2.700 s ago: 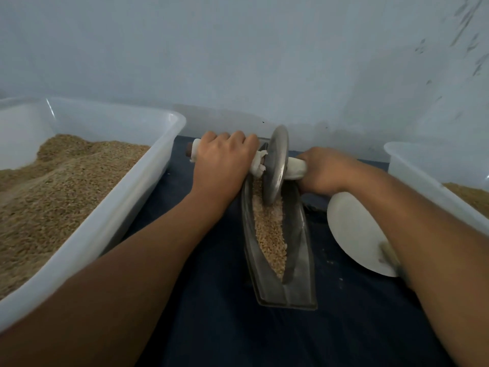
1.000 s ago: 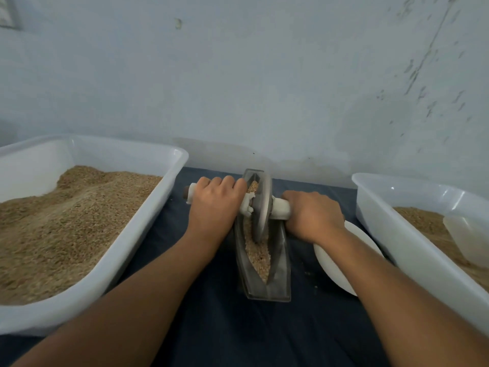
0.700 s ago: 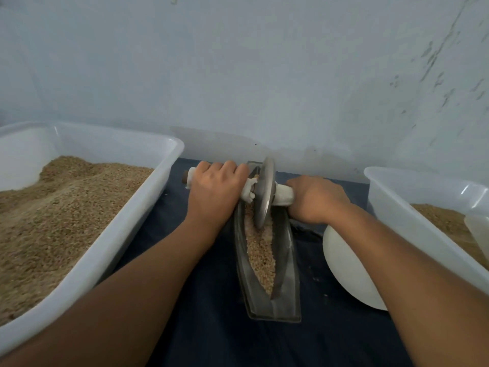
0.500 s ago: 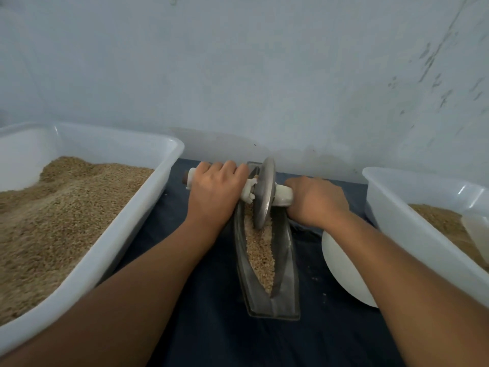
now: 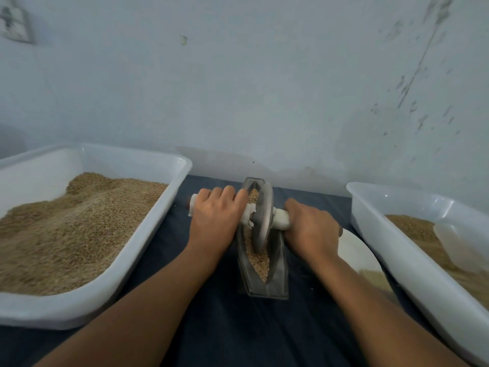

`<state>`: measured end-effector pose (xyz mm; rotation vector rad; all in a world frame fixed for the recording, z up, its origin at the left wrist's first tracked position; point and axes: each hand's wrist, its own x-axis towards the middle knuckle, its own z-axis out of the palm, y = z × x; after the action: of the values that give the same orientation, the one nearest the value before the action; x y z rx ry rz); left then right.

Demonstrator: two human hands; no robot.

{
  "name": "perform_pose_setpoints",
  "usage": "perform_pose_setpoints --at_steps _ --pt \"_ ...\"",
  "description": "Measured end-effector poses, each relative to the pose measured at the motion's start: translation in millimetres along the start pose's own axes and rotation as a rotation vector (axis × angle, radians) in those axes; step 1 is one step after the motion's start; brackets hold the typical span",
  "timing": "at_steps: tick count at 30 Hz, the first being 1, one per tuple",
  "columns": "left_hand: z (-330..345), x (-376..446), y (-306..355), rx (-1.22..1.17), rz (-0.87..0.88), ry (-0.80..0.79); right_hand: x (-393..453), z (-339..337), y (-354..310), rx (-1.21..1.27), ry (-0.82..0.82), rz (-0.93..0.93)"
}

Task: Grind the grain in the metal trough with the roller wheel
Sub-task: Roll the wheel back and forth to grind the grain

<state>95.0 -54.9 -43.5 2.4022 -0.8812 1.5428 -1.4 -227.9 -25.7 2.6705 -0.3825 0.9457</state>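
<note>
Against a pale, scuffed wall [image 5: 264, 88], a dark blue cloth-covered surface [image 5: 238, 327] carries the narrow boat-shaped metal trough [image 5: 276, 276], holding tan grain [image 5: 260, 260]. Upright in that trough stands the grey metal roller wheel [image 5: 262, 221] on a white axle handle; the left hand [image 5: 215, 218] curls around the handle left of the trough, the right hand [image 5: 312, 229] grips it on the right. Left of the trough sits a white plastic tub [image 5: 148, 247] heaped with grain; right of it lie a white round plate [image 5: 357, 255] and another white tub [image 5: 397, 258] with grain and a translucent scoop [image 5: 460, 245].
</note>
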Motion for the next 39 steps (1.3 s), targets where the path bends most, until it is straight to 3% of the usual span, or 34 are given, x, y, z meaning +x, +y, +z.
perform_pose_setpoints --at_steps 7,13,22,27,34,39 --pt "-24 -10 3 -0.022 -0.025 -0.046 -13 -9 -1 0.041 0.017 -0.021" --pt "-33 -7 5 -0.078 0.006 -0.192 -23 -11 -1 0.099 -0.028 0.032" --pt "-10 -8 2 -0.019 0.003 -0.080 -6 -1 3 -0.043 -0.084 0.025" --pt "10 1 -2 -0.015 0.016 -0.036 11 17 10 0.017 -0.198 0.041" --pt "36 17 -6 0.006 0.039 -0.004 52 22 18 0.139 -0.559 0.028" --pt "50 24 -9 0.014 0.027 0.031 76 31 21 0.177 -0.693 0.005"
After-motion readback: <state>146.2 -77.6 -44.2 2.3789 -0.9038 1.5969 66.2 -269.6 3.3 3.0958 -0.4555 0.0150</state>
